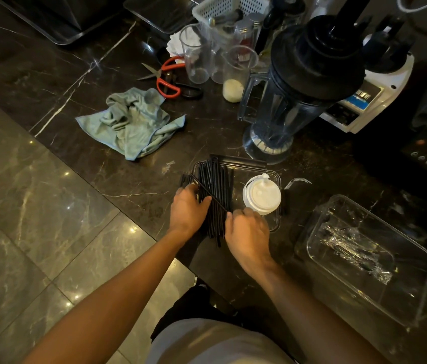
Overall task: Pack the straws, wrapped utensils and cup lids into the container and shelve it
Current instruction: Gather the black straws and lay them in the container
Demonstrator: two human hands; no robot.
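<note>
Both forearms reach in from the near edge of the dark marble counter (133,164). Left hand (187,208) has fingers curled onto the near-left side of the black straws (215,185), touching them. Right hand (246,229) is curled on the near ends of the same bundle; can't tell how firm the grip is on either side. Straws lie lengthwise in the left part of a shallow clear container (276,222) near the counter's front edge, near ends sticking out past its rim. One straw lies diagonally across the rest. Stack of white cup lids (262,194) sits in the right part of that same container, just beside the right hand's knuckles.

Second clear bin (417,261) at the right near corner of the counter holds wrapped utensils (354,249) in clear film, well apart from the hands.

Further back: blender jug (299,82) with black lid just behind the container, crumpled teal cloth (133,122) to the left, red-handled scissors (166,77) behind it, clear measuring cups (196,53) and a white basket (222,9) toward the far edge.
</note>
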